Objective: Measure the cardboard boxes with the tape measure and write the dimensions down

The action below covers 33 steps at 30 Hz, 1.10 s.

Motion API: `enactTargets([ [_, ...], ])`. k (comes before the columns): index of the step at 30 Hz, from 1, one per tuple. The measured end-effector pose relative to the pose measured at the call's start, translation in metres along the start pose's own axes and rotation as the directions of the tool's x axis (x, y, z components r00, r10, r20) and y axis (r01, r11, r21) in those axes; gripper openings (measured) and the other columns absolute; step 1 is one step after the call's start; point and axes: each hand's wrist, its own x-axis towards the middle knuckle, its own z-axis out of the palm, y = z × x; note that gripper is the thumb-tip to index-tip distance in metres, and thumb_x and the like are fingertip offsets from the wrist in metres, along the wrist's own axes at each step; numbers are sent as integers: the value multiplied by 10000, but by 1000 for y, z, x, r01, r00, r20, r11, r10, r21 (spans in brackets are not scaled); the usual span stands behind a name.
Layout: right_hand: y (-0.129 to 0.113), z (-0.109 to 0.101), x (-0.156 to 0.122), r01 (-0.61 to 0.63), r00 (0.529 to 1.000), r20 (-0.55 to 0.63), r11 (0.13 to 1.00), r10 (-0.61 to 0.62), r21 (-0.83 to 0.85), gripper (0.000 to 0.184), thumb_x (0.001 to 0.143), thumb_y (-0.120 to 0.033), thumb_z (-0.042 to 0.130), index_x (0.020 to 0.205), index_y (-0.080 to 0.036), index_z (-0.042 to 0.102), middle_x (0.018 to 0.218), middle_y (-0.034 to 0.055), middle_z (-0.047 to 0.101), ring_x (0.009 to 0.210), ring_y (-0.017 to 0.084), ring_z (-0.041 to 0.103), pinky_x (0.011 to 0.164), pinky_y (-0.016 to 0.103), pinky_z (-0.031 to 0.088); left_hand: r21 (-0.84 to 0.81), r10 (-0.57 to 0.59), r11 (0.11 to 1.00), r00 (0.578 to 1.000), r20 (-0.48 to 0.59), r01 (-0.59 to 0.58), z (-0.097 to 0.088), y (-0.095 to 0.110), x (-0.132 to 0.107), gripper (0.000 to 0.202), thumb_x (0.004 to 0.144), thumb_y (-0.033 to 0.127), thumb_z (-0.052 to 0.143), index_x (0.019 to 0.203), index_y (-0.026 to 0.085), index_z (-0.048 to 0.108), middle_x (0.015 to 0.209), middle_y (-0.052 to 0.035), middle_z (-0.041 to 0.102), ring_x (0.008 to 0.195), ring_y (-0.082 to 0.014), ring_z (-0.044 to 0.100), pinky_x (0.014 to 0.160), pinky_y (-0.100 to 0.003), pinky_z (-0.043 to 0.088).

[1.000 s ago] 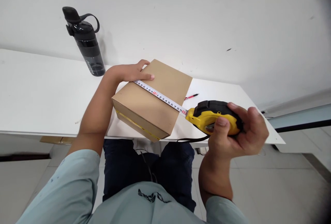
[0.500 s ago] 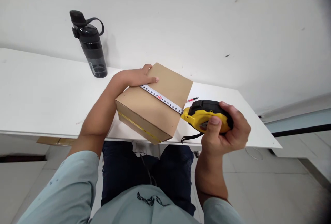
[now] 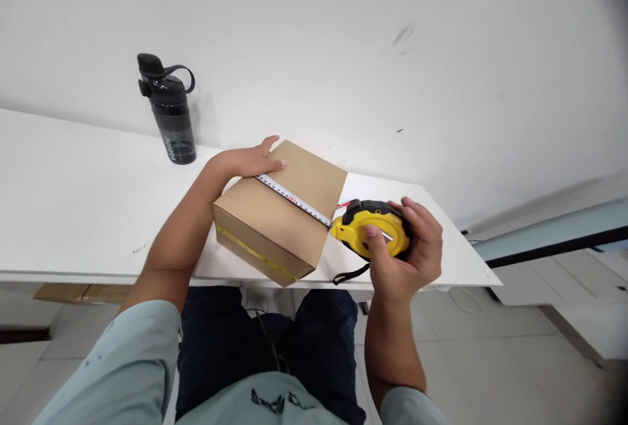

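A brown cardboard box [image 3: 275, 222] sits at an angle on the white table, with yellow tape along its near side. The numbered white blade [image 3: 297, 199] of a tape measure lies across its top. My left hand [image 3: 255, 160] is closed over the box's left edge, thumb on top, and covers the blade's end. My right hand [image 3: 405, 255] grips the yellow and black tape measure [image 3: 360, 232] just off the box's right edge, thumb on its yellow face. A black wrist strap [image 3: 350, 274] hangs from the case.
A dark water bottle [image 3: 171, 114] stands upright at the back left, against the white wall [image 3: 314, 52]. Part of a red pen [image 3: 345, 204] shows behind the tape measure. The white table's [image 3: 88, 216] front edge runs just above my legs.
The whole view has shifted slightly. My right hand has turned the tape measure so that its yellow face shows more and it covers more of the pen. My left hand stays on the box.
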Motion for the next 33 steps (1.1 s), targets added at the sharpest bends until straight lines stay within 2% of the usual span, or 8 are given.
enactTargets([
  [4, -8, 1, 6, -154, 986, -60, 987, 156, 43, 521, 775, -239, 911, 1256, -234, 712, 1380, 118, 711, 1053, 255, 806, 903, 471, 698, -37, 112, 993, 991, -67, -115, -5, -6, -4, 1079, 930, 825, 449, 1805, 270, 146, 1867, -101, 248, 1679, -313, 365, 1293, -372, 388],
  [9, -8, -12, 21, -291, 938, -182, 955, 296, 55, 544, 713, -281, 943, 1201, -201, 715, 1394, 136, 724, 1037, 260, 805, 886, 461, 694, -167, 235, 955, 968, -82, -246, -9, -6, -14, 926, 992, 888, 271, 1685, 307, 470, 1794, -42, 434, 1616, -293, 455, 1288, -376, 410],
  [12, -3, -22, 32, -238, 930, -297, 971, 217, -38, 519, 688, -289, 947, 1153, -178, 744, 1356, 156, 736, 1157, 302, 763, 874, 462, 689, -210, 261, 938, 960, -99, -276, -10, -1, -18, 934, 1012, 878, 152, 1670, 309, 492, 1781, -36, 457, 1647, -294, 402, 1327, -422, 359],
  [15, 8, -31, 38, -137, 936, -348, 968, 57, -211, 488, 699, -307, 930, 1137, -175, 760, 1334, 166, 733, 1256, 349, 713, 966, 545, 663, -134, 298, 947, 954, 25, -293, -6, 5, -18, 897, 989, 885, 256, 1661, 345, 501, 1767, -17, 481, 1631, -307, 420, 1348, -453, 328],
  [21, 32, -38, 35, 132, 942, -210, 863, -262, -488, 528, 747, -324, 919, 1229, -180, 759, 1363, 184, 709, 1249, 390, 698, 1022, 635, 616, 213, 260, 940, 964, 53, -265, 12, 14, -6, 1065, 844, 838, 550, 1731, 271, 389, 1884, -61, 201, 1744, -327, 131, 1405, -493, 186],
  [24, 32, -35, 36, 212, 923, -173, 829, -344, -517, 519, 776, -316, 914, 1255, -194, 759, 1353, 176, 710, 1239, 381, 699, 1060, 632, 595, 246, 222, 945, 975, 3, -216, 15, 22, -15, 1015, 870, 828, 541, 1709, 272, 416, 1855, -91, 290, 1697, -352, 274, 1346, -500, 325],
  [28, 24, -27, 40, 283, 925, -87, 823, -370, -492, 517, 824, -275, 868, 1317, -207, 727, 1439, 190, 642, 1350, 395, 640, 1055, 622, 607, 312, 89, 948, 992, -87, -58, 14, 38, -38, 776, 915, 780, 546, 1473, 250, 647, 1527, -138, 688, 1322, -376, 665, 1105, -477, 518],
  [33, 21, -21, 40, 294, 941, -9, 834, -337, -467, 493, 850, -238, 822, 1330, -204, 717, 1600, 205, 543, 1411, 399, 625, 960, 556, 659, 363, 50, 932, 981, -187, 22, 15, 50, -51, 507, 1008, 631, 488, 1095, 236, 793, 1192, -125, 809, 1105, -353, 726, 945, -439, 521],
])
